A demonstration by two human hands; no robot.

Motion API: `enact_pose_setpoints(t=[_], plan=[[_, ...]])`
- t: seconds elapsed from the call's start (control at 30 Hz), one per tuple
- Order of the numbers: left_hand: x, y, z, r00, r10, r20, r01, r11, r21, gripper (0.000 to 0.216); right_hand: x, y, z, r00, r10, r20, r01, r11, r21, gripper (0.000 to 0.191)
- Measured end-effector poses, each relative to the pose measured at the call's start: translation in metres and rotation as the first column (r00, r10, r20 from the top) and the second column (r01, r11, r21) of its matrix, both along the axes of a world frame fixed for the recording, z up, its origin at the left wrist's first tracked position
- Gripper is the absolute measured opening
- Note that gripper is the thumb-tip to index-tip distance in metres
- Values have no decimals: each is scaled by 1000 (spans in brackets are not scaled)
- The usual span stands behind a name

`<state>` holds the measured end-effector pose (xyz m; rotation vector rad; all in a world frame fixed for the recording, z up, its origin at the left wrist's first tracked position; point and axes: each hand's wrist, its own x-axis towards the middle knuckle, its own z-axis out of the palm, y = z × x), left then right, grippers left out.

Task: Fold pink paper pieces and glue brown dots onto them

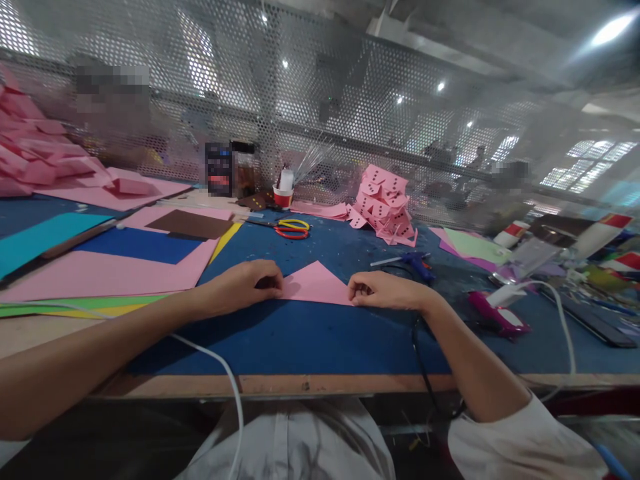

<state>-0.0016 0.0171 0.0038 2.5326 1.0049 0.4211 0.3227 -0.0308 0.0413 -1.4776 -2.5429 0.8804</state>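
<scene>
A pink paper triangle (pixel 315 283) lies flat on the blue work mat (pixel 300 333) in front of me. My left hand (pixel 247 283) rests on its left corner with the fingers curled down onto the paper. At the right corner, my right hand (pixel 383 291) pinches the paper's edge between thumb and fingers. Both hands press the sheet against the mat.
Large pink, blue, teal and brown sheets (pixel 115 260) cover the left. Scissors (pixel 290 229) lie behind the triangle, beside a pile of folded pink pieces (pixel 385 203). A blue glue gun (pixel 417 263), a pink tool (pixel 497 317) and cables sit right. A perforated metal screen (pixel 320 100) closes the back.
</scene>
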Motion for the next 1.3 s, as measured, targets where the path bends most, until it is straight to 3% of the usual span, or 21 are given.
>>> enact_pose_setpoints(t=[0.2,0.33,0.57,0.8,1.0,1.3], plan=[[-1,-2,-2,988,-141,64,139,990,37,15,2,1,1,1000,6,-9,-6,1000,-24,17],[0,-4,-4,968,-242,70,237,969,73,29,4,2,0,999,25,-28,-26,999,-26,17],[0,-5,-8,954,-299,-13,295,935,196,43,4,2,0,998,32,-50,-34,998,-47,18],[6,-25,-1,953,-243,-180,295,874,385,44,4,3,-2,999,21,-30,-22,1000,-17,17],[13,-38,-1,928,-221,-300,344,814,467,41,5,3,-2,998,41,-55,-42,999,-33,18],[24,-44,-1,934,-162,-318,306,822,480,29,5,4,-3,997,46,-57,-47,998,-31,18]])
